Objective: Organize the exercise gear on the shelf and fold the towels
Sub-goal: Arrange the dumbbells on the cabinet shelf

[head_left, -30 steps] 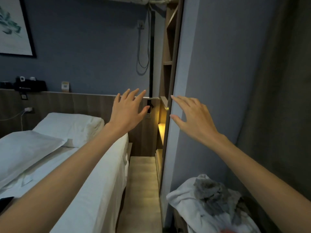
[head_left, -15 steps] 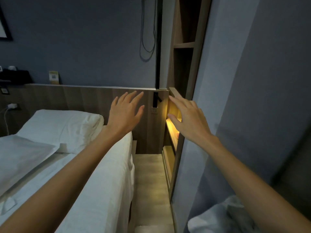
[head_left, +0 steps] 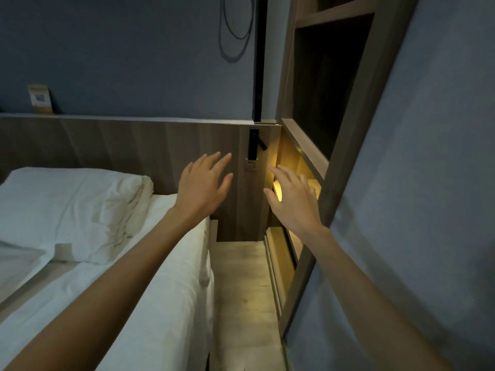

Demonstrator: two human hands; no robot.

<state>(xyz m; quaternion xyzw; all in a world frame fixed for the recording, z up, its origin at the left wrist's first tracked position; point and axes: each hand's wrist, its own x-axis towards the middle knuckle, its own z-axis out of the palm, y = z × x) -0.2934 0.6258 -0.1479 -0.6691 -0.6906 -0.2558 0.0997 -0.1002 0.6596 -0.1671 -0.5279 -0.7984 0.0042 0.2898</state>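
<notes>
A small yellowish card [head_left: 40,99] stands on the ledge on top of the wooden headboard [head_left: 120,145], at the far left. It carries a dark square like a scan code, but no writing on it can be read. No other label or brand shows.

The shelf [head_left: 305,145] is a wooden unit set into the grey wall on the right, running from above head height down to the floor [head_left: 246,290]. Its upper compartments are dark. The compartment below the sloping board glows with warm yellow light.

The right hand [head_left: 294,202] is open and holds nothing, its fingers stretched toward that lit compartment and seen against the glow. Whether they touch the shelf cannot be told. The left hand [head_left: 203,188] is also open and empty, fingers spread. It hovers in front of the headboard, above the near edge of the bed [head_left: 160,290], well left of the shelf.

Between the two hands a wall socket [head_left: 250,166] sits on the headboard panel, with a black fitting [head_left: 253,144] just above it. A dark cable [head_left: 237,22] hangs in a loop on the wall higher up. A white pillow [head_left: 75,207] lies at the head of the bed.
</notes>
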